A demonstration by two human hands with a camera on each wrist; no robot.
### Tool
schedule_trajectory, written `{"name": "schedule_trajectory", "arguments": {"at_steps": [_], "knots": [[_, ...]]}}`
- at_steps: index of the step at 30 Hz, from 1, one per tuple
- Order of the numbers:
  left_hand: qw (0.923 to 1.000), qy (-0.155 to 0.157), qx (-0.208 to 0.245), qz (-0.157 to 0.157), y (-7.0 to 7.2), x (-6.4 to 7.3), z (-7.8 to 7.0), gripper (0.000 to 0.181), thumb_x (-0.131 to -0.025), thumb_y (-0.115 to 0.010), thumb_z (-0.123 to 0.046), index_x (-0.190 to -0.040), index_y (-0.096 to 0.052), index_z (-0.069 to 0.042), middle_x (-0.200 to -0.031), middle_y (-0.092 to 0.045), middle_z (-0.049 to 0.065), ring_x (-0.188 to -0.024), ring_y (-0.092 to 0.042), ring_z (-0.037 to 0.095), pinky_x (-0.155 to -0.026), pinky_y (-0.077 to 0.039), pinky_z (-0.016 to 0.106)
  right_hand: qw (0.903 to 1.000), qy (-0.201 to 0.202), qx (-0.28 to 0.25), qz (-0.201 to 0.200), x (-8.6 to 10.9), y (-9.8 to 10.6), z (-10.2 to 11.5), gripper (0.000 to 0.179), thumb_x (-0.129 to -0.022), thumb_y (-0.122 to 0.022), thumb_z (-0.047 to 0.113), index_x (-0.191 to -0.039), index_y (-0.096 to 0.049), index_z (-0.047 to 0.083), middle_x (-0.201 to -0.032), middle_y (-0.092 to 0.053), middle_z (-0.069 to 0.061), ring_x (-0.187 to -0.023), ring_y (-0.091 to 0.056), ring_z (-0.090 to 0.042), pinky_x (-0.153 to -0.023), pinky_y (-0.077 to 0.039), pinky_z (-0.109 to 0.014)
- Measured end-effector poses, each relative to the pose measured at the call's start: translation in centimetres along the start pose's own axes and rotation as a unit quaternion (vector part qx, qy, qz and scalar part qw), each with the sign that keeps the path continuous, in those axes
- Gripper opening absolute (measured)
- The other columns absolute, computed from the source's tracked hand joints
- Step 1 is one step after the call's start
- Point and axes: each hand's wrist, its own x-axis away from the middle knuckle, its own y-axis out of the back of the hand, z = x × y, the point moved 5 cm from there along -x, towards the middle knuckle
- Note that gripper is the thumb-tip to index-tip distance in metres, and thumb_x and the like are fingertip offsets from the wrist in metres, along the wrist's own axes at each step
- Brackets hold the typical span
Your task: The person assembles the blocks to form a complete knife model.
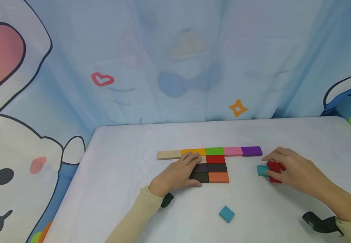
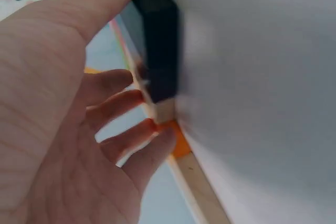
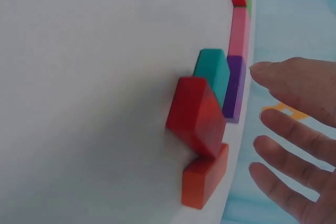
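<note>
My left hand (image 1: 178, 173) rests with its fingers spread over a flat arrangement of coloured blocks, partly covering a yellow block (image 1: 190, 151) and several dark blocks (image 1: 217, 167). In the left wrist view its thumb lies by a dark block (image 2: 161, 40). My right hand (image 1: 297, 168) hovers at a small group: a teal block (image 1: 262, 170) beside a red block (image 1: 274, 165). In the right wrist view the fingers are loosely bent and apart from the blocks; the red block (image 3: 195, 114) looks tilted, with an orange-red block (image 3: 205, 177) next to it.
A single teal block (image 1: 226, 214) lies near the front of the white table (image 1: 117, 152). The arrangement's back row runs from a plain wood block (image 1: 169, 155) through green (image 1: 214, 151) and pink (image 1: 233, 152) to a purple block (image 1: 251, 151). A blue curtain (image 1: 163, 60) hangs behind.
</note>
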Motion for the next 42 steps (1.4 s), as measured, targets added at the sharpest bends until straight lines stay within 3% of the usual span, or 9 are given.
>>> {"name": "schedule_trajectory", "arguments": {"at_steps": [6,11,15,21,26,33,42], "knots": [[0.9979,-0.021,-0.049,-0.038,0.6,-0.5,-1.6,0.088,-0.095,-0.07,-0.06,-0.158,-0.042,-0.005,-0.164,-0.039,0.013,-0.152,-0.036,0.027,-0.122,-0.033,0.035,0.9995,-0.022,0.004,0.02,1.1,-0.5,-1.8,0.049,-0.073,-0.097,0.017,-0.115,-0.076,0.005,-0.107,-0.063,-0.018,-0.096,-0.06,-0.036,-0.068,-0.063,-0.05],[0.9929,-0.053,-0.077,-0.074,0.5,-1.5,-2.8,0.086,-0.098,-0.064,-0.061,-0.158,-0.043,-0.003,-0.161,-0.042,0.012,-0.151,-0.037,0.025,-0.124,-0.029,0.032,0.9992,-0.029,-0.002,0.026,1.5,-1.3,-2.3,0.058,-0.069,-0.099,0.018,-0.119,-0.074,0.002,-0.116,-0.06,-0.026,-0.105,-0.057,-0.045,-0.071,-0.062,-0.054],[0.9912,-0.066,-0.093,-0.067,-0.5,-2.3,-3.5,0.082,-0.102,-0.058,-0.061,-0.159,-0.042,-0.005,-0.162,-0.042,0.01,-0.151,-0.037,0.024,-0.125,-0.026,0.031,0.9996,-0.015,0.007,0.023,1.5,-1.7,-2.3,0.063,-0.067,-0.1,0.016,-0.122,-0.072,-0.001,-0.124,-0.058,-0.031,-0.115,-0.052,-0.053,-0.075,-0.061,-0.059],[0.99,-0.073,-0.108,-0.053,-1.6,-2.9,-4.4,0.076,-0.106,-0.053,-0.058,-0.16,-0.042,-0.006,-0.165,-0.039,0.011,-0.153,-0.035,0.026,-0.126,-0.021,0.031,0.9996,-0.005,0.023,0.014,1.3,-1.8,-2.1,0.063,-0.068,-0.1,0.018,-0.12,-0.072,-0.004,-0.122,-0.06,-0.031,-0.113,-0.054,-0.053,-0.077,-0.06,-0.062],[0.988,-0.076,-0.12,-0.061,-1.6,-3.1,-4.8,0.071,-0.108,-0.051,-0.055,-0.158,-0.045,-0.005,-0.164,-0.041,0.012,-0.153,-0.035,0.026,-0.126,-0.021,0.031,0.9996,-0.014,0.021,0.011,1.2,-1.8,-2.0,0.057,-0.071,-0.098,0.021,-0.116,-0.074,-0.003,-0.119,-0.062,-0.03,-0.111,-0.055,-0.052,-0.081,-0.058,-0.064],[0.993,-0.062,-0.087,-0.05,-1.2,-3.0,-4.8,0.067,-0.11,-0.047,-0.051,-0.158,-0.045,-0.005,-0.166,-0.039,0.012,-0.154,-0.034,0.026,-0.126,-0.022,0.031,0.9993,-0.022,0.027,0.017,1.0,-1.8,-1.8,0.054,-0.068,-0.099,0.013,-0.113,-0.074,-0.003,-0.118,-0.062,-0.031,-0.111,-0.055,-0.055,-0.08,-0.059,-0.063],[0.9935,-0.063,-0.076,-0.056,-1.3,-3.1,-4.6,0.065,-0.11,-0.048,-0.05,-0.158,-0.046,-0.007,-0.165,-0.04,0.01,-0.153,-0.036,0.024,-0.125,-0.024,0.029,0.9976,-0.061,0.02,0.026,0.9,-1.8,-1.9,0.05,-0.07,-0.096,0.008,-0.112,-0.073,-0.005,-0.113,-0.06,-0.031,-0.102,-0.058,-0.053,-0.076,-0.059,-0.063]]}}
